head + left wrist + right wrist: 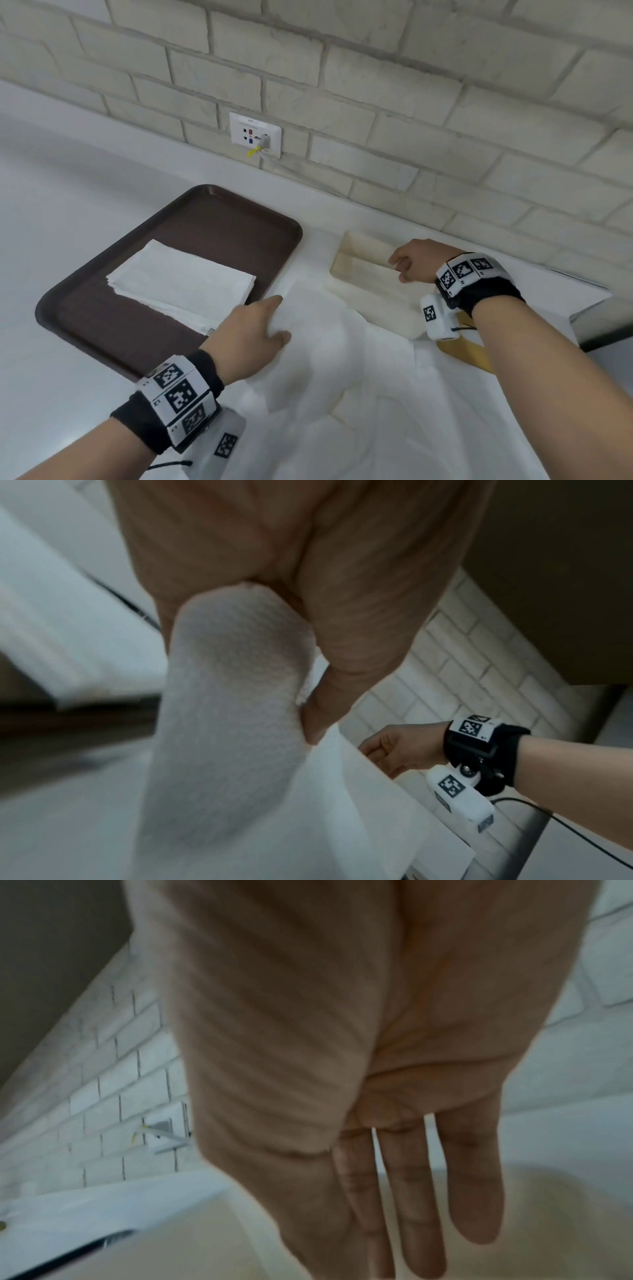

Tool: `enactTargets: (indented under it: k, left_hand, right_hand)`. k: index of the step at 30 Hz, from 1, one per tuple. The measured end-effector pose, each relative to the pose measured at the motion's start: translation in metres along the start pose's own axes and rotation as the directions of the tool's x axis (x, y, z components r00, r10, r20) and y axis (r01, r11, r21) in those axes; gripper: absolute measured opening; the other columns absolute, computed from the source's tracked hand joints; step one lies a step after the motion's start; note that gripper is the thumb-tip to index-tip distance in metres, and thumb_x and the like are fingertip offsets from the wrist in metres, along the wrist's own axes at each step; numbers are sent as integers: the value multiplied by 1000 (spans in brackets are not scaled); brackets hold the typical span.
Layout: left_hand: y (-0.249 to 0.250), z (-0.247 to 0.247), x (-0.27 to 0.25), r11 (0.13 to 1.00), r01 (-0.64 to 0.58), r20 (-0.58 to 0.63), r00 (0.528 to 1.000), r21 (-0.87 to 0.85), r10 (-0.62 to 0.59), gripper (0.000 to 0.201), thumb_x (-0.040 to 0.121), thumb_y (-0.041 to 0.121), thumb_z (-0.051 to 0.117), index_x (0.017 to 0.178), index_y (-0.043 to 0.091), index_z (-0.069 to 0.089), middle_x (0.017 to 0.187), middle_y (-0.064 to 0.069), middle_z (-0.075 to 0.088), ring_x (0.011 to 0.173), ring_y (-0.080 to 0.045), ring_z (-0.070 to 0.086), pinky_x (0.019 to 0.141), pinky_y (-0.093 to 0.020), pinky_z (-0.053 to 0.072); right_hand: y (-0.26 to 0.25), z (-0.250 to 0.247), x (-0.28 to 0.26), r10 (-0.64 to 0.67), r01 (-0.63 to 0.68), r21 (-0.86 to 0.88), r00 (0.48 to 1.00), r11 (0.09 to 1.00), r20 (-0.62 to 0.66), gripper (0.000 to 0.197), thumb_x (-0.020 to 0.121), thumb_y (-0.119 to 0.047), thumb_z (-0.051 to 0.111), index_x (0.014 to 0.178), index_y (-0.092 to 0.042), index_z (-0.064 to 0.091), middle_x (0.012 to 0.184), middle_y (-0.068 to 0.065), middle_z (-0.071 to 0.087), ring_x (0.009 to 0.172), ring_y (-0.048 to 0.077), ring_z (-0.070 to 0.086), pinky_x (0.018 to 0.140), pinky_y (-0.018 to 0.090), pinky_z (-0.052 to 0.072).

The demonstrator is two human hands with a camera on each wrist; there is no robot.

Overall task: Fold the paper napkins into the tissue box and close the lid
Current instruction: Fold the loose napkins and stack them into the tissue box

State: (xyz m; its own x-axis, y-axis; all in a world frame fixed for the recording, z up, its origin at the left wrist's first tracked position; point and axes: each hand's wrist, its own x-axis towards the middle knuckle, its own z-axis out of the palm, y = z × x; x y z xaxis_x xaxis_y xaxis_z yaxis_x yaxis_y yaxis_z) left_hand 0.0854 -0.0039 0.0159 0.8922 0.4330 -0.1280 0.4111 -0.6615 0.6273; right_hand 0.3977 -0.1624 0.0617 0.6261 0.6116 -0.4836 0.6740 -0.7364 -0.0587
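Progress: early, by the look of it. Stack (181,284) of flat napkins lies on the brown tray (239,219), left side of the tabletop (51,342), not yet folded. One napkin (322,346), spread and rumpled, lies on the tabletop between tray and box, its far edge reaching the box's near side. Box (363,267), cream, stands open near the brick wall (376,85); no folded napkin can be made out inside. Wooden lid (469,353), partly visible, lies off the box under the right forearm. Left to do, as judged: folding, loading, closing.

Left hand (260,325): pinches a raised fold of the napkin between thumb and fingers.
Right hand (414,260): over the box's far end, fingers mostly straight, gripping nothing that shows.

Views compared:
- Head: sole view of the whole layout, with tray, stack, box and lid together.
- Left wrist: shows the pinch from below, paper wrapped over the thumb (240,653); the head view shows only the back of that hand.
- Right wrist: shows the palm bare and the fingers (476,1191) extended above the cream box interior; the head view leaves that unclear.
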Motion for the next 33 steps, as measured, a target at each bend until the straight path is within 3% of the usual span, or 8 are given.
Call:
enactTargets:
  k: [5, 9, 11, 14, 19, 24, 29, 33]
  left_hand:
    - [5, -39, -3, 973, -230, -73, 971, -5, 229, 26, 98, 29, 68, 117, 12, 61, 98, -4, 72, 94, -28, 67, 83, -40, 50]
    - [21, -71, -11, 914, -390, -170, 914, -112, 369, 15, 96, 22, 71, 89, 23, 58, 74, 9, 61, 66, -12, 57, 63, -26, 45]
    - [32, -82, -15, 882, -423, -200, 901, -208, 385, 17, 93, 25, 70, 83, 27, 57, 73, 3, 60, 64, -18, 56, 60, -29, 45]
    - [41, -90, -19, 823, -468, -203, 883, -322, 423, 4, 89, 26, 68, 91, 25, 66, 82, -4, 68, 73, -29, 64, 66, -41, 52]
    - [42, -81, -25, 691, -497, -291, 868, -524, 403, 32, 85, 32, 72, 111, 14, 71, 100, -13, 73, 92, -38, 69, 80, -52, 57]
    - [34, -61, -24, 591, -380, -236, 921, -711, 309, 36, 84, 25, 75, 119, 17, 71, 114, -10, 76, 103, -27, 73, 91, -50, 60]
    - [16, -46, -26, 633, -262, -80, 950, -729, 301, 37, 86, 21, 73, 123, 17, 70, 117, -7, 77, 106, -32, 74, 96, -55, 59]
    - [3, -42, -29, 704, -193, 27, 957, -684, 288, 40, 83, 28, 77, 122, 25, 70, 116, 2, 78, 104, -22, 75, 97, -52, 59]
  right_hand:
    - [-7, -11, -57, -39, 130, 324, 961, 937, -273, 28, 92, -28, 72, 120, -32, 70, 110, -16, 72, 105, 6, 67, 93, 24, 49]
    - [-26, 27, -106, 76, 389, 697, 841, 603, -535, 15, 92, -38, 74, 106, -33, 76, 103, -9, 78, 103, 10, 72, 99, 41, 55]
    - [-42, 54, -127, 122, 480, 773, 812, 415, -570, 29, 88, -47, 72, 110, -30, 75, 110, -5, 77, 110, 16, 71, 102, 51, 53]
    - [-57, 87, -146, 128, 579, 768, 770, 275, -626, 83, 73, -72, 75, 141, -26, 57, 136, -9, 65, 129, 13, 60, 109, 43, 48]
    - [-90, 138, -159, 166, 427, 864, 903, -266, -396, 121, 46, -89, 75, 148, -30, 45, 142, -3, 61, 137, 25, 53, 104, 46, 52]
    - [-127, 148, -173, 17, 199, 800, 973, -566, -230, 131, 35, -89, 78, 147, -29, 48, 145, 4, 60, 131, 32, 58, 89, 47, 58]
    - [-141, 133, -182, 151, 313, 714, 947, -627, -282, 66, 86, -31, 79, 144, -13, 53, 142, 14, 62, 132, 34, 58, 113, 60, 41]
    - [-141, 133, -188, 304, 383, 786, 917, -486, -259, 34, 94, -6, 67, 128, -12, 65, 125, 12, 72, 117, 31, 69, 107, 57, 48]
